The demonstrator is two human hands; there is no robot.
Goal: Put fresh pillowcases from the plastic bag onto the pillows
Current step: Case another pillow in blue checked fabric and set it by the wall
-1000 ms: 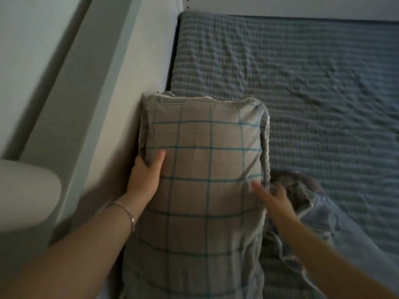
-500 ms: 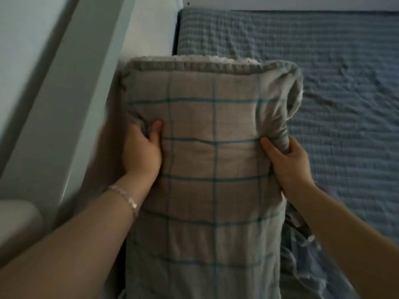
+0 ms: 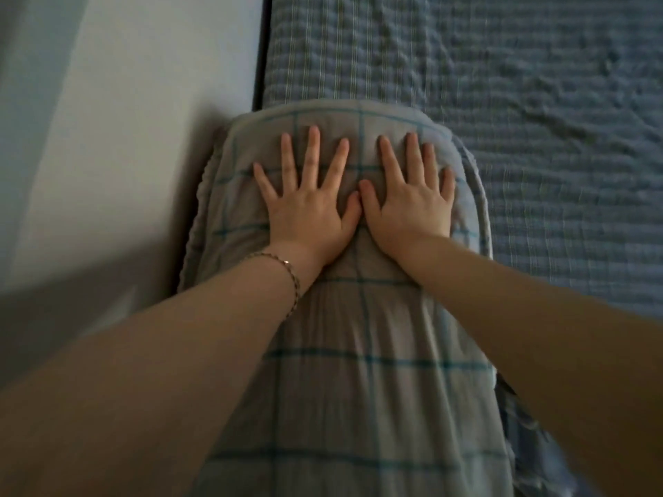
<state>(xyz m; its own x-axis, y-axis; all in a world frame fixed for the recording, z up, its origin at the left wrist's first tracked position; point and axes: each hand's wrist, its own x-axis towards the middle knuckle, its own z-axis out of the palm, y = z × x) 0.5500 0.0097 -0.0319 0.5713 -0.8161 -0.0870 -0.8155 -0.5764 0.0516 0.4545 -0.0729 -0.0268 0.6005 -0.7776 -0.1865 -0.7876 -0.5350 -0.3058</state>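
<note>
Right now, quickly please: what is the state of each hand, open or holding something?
Left hand: open, fingers spread, pressing flat on the checked pillow.
Right hand: open, pressing flat on the same pillow, holding nothing.

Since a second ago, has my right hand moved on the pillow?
Yes. The right hand left the right edge of the pillow and went leftward, toward the white wall, and now presses flat beside the left hand.
</note>
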